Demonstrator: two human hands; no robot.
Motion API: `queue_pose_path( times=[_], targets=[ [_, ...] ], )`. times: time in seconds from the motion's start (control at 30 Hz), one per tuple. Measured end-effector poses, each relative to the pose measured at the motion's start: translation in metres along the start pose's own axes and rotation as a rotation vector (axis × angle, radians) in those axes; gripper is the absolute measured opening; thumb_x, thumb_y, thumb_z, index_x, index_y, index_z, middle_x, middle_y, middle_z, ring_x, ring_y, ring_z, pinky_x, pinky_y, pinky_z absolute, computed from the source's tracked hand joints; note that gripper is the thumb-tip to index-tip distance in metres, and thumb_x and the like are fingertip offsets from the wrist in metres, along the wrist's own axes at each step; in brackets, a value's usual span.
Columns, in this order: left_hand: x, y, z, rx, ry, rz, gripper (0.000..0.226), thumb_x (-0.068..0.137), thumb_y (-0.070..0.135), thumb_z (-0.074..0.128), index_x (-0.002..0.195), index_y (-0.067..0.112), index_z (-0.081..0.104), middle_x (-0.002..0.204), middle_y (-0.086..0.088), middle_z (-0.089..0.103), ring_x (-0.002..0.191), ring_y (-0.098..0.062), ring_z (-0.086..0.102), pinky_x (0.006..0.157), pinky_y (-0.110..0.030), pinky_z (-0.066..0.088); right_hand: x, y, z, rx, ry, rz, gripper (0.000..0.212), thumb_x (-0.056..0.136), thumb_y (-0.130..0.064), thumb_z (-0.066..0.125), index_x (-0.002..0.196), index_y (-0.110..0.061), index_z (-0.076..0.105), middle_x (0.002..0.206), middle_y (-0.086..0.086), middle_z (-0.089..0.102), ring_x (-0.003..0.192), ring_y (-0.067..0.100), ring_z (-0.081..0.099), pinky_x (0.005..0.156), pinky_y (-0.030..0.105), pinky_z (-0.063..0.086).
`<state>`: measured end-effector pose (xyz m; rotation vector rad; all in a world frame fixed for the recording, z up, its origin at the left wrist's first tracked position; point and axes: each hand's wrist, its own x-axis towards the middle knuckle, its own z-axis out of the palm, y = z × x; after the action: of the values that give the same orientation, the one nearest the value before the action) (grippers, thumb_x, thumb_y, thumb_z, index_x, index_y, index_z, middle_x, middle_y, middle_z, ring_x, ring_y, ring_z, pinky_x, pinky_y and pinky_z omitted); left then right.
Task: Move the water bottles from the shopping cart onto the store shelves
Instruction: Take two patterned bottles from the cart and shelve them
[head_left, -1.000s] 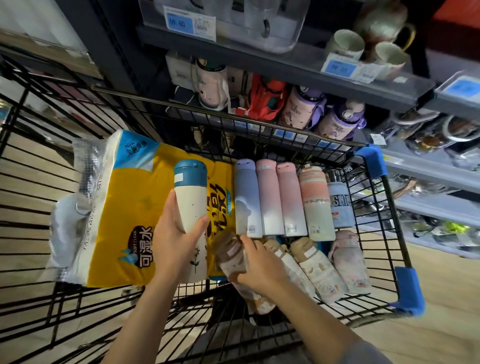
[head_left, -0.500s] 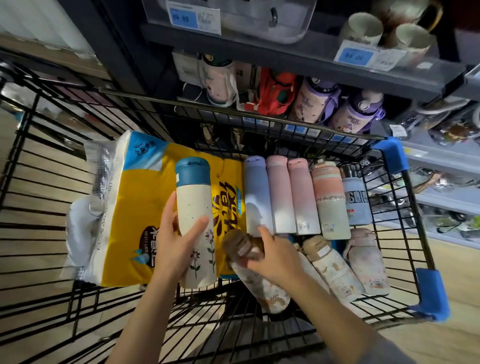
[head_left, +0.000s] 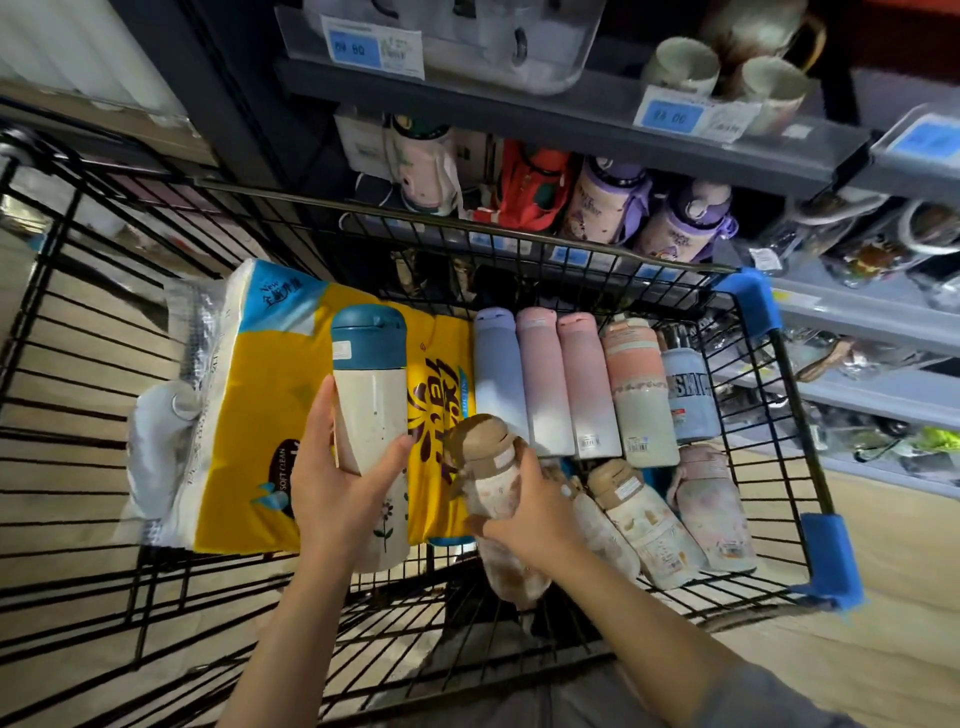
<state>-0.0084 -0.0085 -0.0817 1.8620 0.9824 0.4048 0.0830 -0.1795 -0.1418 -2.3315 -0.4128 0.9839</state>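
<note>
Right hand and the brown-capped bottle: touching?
Touching. The head view shows the right hand with fingers wrapped around the brown-capped bottle, gripping its body just below the cap.

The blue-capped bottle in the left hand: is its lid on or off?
On. The blue cap sits closed atop the cream bottle the left hand grips.

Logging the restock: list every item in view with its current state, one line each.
left hand: grips the cream bottle
cream bottle: teal cap on, lifted above the tissue pack
right hand: grips the brown-capped bottle
brown-capped bottle: capped, raised and tilted
tissue pack: wrapped, lying flat in the cart
pastel bottles: capped, lying side by side
shopping cart: still loaded
shelf bottles: standing, shelved
</note>
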Motion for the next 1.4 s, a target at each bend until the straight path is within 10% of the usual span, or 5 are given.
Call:
queue_pose_path(
  times=[0.17,0.57,0.73,1.4],
  targets=[
    [-0.019,0.023,0.016,-0.035,0.026,0.017,0.09,0.074,0.035,0.079,0.144,0.049,0.024,0.13,0.005,0.053,0.115,-0.02,0.056,0.089,-0.048,0.053,-0.016,0.001,-0.049,0.484,0.159,0.011,0.086,0.064,-0.029,0.087,0.13,-0.033,0.031,0.114,-0.011,0.055,0.105,0.011,0.055,0.08,0.019,0.047],
    [-0.138,0.151,0.182,-0.054,-0.037,0.408,0.087,0.063,0.033,0.087,0.136,0.039,0.04,0.116,0.035,0.045,0.107,0.008,0.042,0.083,-0.018,0.045,-0.135,0.138,-0.244,0.865,0.614,-0.192,0.104,0.05,-0.037,0.093,0.136,-0.032,0.035,0.12,-0.009,0.061,0.106,0.011,0.063,0.089,0.04,0.054],
    [-0.219,0.219,0.302,-0.145,-0.235,0.489,0.09,0.063,0.034,0.087,0.139,0.037,0.039,0.134,0.007,0.05,0.119,-0.02,0.052,0.095,-0.047,0.049,-0.217,0.244,-0.34,0.879,0.872,-0.212,0.079,0.056,-0.029,0.087,0.122,-0.034,0.043,0.098,-0.015,0.067,0.086,0.002,0.066,0.08,0.037,0.055],
    [-0.388,0.538,0.683,-0.458,-0.674,0.929,0.088,0.051,0.06,0.071,0.133,0.05,0.039,0.13,0.018,0.051,0.115,-0.012,0.052,0.093,-0.041,0.047,-0.388,0.502,-0.681,0.705,1.654,-0.333,0.078,0.052,-0.029,0.091,0.118,-0.034,0.049,0.098,-0.014,0.067,0.091,0.007,0.066,0.078,0.03,0.054]
  ],
)
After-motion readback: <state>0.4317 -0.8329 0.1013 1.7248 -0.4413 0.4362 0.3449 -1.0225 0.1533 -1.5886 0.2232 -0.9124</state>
